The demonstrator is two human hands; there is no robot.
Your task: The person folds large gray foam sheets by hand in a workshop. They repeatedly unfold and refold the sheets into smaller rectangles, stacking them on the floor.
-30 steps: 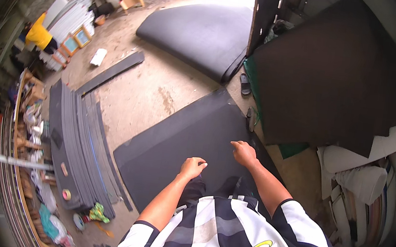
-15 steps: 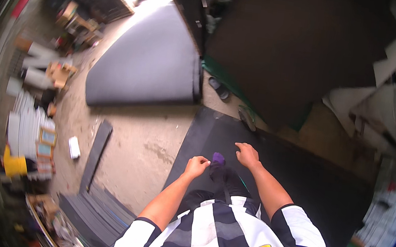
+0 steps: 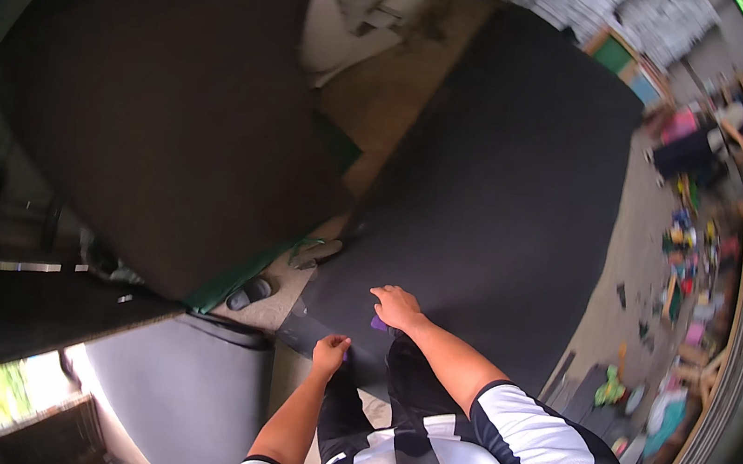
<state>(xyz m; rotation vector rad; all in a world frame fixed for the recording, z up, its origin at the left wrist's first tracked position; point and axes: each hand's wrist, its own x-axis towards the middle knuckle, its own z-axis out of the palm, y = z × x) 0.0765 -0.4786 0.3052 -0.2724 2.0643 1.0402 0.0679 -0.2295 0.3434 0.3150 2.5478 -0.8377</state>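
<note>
A large black sheet [image 3: 536, 197] lies flat on the floor, and I stand at its near end in purple socks [image 3: 379, 323]. Above its near left corner is my left hand [image 3: 330, 355], its fingers pinched together; whatever may be between them is too small to make out. My right hand [image 3: 399, 308] hovers over the sheet beside one sock, its fingers stretched forward and apart, holding nothing. Neither hand visibly presses on the sheet.
Left of the sheet stands a big dark brown panel [image 3: 171, 112] with a green edge. Sandals [image 3: 251, 294] lie near its foot. A thick folded grey sheet [image 3: 182, 385] is at lower left. Far right are a person [image 3: 706, 149] and scattered goods [image 3: 686, 264].
My view and body have turned to the right, so the black sheet now stretches ahead and the folded grey sheet sits lower left. My hands keep nearly the same pose.
</note>
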